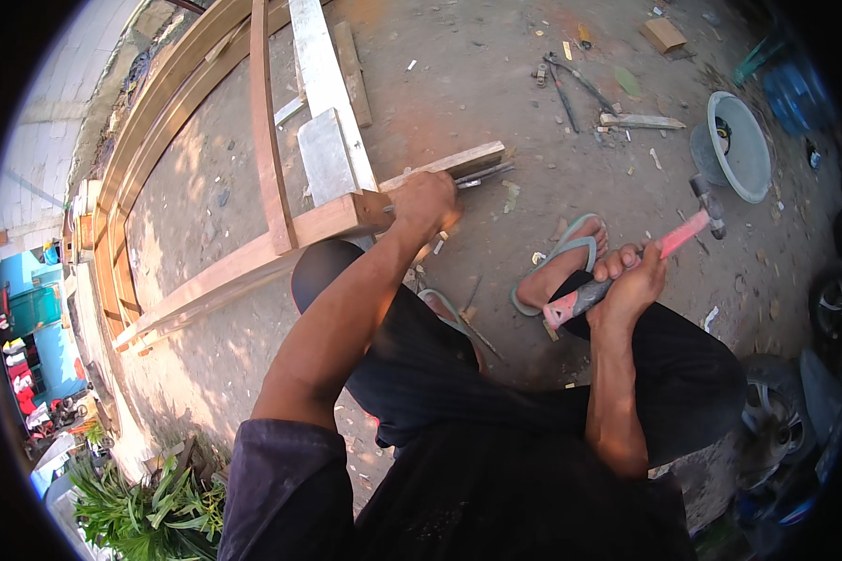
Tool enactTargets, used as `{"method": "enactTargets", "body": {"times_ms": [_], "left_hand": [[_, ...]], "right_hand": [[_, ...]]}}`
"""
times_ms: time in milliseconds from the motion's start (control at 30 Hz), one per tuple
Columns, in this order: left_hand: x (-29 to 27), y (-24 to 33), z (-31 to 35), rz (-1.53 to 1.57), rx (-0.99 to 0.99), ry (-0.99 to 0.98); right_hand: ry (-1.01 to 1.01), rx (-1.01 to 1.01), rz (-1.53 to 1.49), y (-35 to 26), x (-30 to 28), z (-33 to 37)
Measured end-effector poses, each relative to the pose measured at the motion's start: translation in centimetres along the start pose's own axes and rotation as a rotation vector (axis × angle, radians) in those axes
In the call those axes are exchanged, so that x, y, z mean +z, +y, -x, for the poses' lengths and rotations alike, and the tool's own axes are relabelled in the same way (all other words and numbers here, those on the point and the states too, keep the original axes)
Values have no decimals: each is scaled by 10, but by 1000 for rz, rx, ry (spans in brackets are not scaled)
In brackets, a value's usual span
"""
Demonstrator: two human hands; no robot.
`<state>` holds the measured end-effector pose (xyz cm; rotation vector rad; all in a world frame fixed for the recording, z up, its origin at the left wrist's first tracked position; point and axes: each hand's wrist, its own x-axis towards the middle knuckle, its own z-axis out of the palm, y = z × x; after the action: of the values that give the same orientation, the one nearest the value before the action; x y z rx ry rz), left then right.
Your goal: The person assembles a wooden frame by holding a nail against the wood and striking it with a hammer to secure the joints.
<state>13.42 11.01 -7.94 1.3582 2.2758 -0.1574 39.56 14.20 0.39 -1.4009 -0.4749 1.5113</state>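
My left hand [426, 201] is closed around a thin dark metal bar [488, 175]. One end of the bar sticks out to the right of the fist; the other points at the end of a wooden beam [323, 220], beside a dark spot. Whether it touches the wood is hard to see. That beam belongs to a large brown wooden frame [269, 140] stretching away to the left. In my right hand [631, 285] is a hammer [680, 236] with a pink and black handle, its metal head [708, 206] raised away from the beam.
A white-painted board [332, 89] and a grey flat plate [326, 154] lie by the frame. Pincers [575, 84], a wood scrap [643, 122] and a grey basin [758, 154] are at far right. My sandalled foot [561, 266] is below the hammer. Plants [150, 505] grow lower left.
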Motion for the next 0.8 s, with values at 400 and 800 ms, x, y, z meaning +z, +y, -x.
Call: {"method": "enactTargets", "body": {"times_ms": [400, 800], "left_hand": [[13, -9, -3, -50, 23, 76], [-52, -2, -1, 205, 139, -219]], "right_hand": [[-418, 469, 247, 41, 5, 28], [-222, 447, 13, 35, -24, -10]]}}
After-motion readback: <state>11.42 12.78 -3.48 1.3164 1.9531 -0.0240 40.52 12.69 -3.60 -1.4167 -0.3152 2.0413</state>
